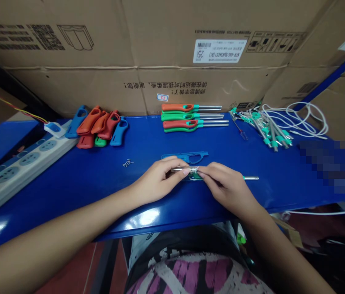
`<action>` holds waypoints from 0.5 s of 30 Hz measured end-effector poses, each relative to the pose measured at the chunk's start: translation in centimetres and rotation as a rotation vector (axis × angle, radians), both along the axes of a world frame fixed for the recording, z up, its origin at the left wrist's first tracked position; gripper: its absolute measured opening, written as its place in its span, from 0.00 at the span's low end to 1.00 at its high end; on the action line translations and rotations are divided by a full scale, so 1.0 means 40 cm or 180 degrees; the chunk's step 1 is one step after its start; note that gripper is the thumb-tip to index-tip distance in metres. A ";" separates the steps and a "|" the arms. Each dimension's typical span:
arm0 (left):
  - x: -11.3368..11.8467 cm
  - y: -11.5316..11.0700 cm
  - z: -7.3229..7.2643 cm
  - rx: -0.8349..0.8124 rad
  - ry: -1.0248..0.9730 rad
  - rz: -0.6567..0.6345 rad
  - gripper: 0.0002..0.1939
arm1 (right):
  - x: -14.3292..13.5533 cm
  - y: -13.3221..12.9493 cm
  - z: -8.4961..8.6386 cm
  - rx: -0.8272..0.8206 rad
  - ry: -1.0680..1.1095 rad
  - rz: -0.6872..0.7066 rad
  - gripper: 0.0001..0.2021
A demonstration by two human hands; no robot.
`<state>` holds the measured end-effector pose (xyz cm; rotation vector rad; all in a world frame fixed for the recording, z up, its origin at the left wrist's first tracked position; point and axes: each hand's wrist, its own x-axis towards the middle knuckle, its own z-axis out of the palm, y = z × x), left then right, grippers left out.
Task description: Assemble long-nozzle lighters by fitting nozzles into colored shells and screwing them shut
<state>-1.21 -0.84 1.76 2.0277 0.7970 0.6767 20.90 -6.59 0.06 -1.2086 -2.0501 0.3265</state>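
My left hand (160, 179) is closed, thumb and fingers pinching a slim silvery lighter part (180, 168) level above the table. At that part's right end, the fingers of my right hand (225, 183) are pinched together on a small pale piece (194, 170). Just beneath the fingertips shows a bit of green lighter part (195, 177), mostly hidden. A metal lighter rod (252, 178) sticks out to the right from behind my right hand. Beyond the fingers lies a blue handle half-shell (198, 157) with a trigger opening.
Several small screws (127, 163) lie left of my hands. Coloured handle shells (99, 124) are heaped beside a power strip (22, 163). Stacked long-nosed lighters (180, 116) sit at the back, with a screwdriver (242, 131), a pile of rod assemblies (272, 130) and a white cable (310, 110) further right.
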 end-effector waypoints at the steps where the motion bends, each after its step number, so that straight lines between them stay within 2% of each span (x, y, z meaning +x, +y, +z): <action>1: 0.000 0.000 -0.001 -0.0015 -0.0022 0.0025 0.12 | -0.002 0.000 0.002 0.0005 0.0014 -0.0023 0.11; 10: 0.002 0.000 -0.006 -0.0156 -0.0121 0.0153 0.14 | -0.005 -0.002 0.010 -0.0065 0.0018 -0.0024 0.15; 15: 0.004 -0.001 -0.009 -0.0153 -0.0171 0.0132 0.13 | -0.003 -0.002 0.003 0.0289 0.0052 -0.0181 0.11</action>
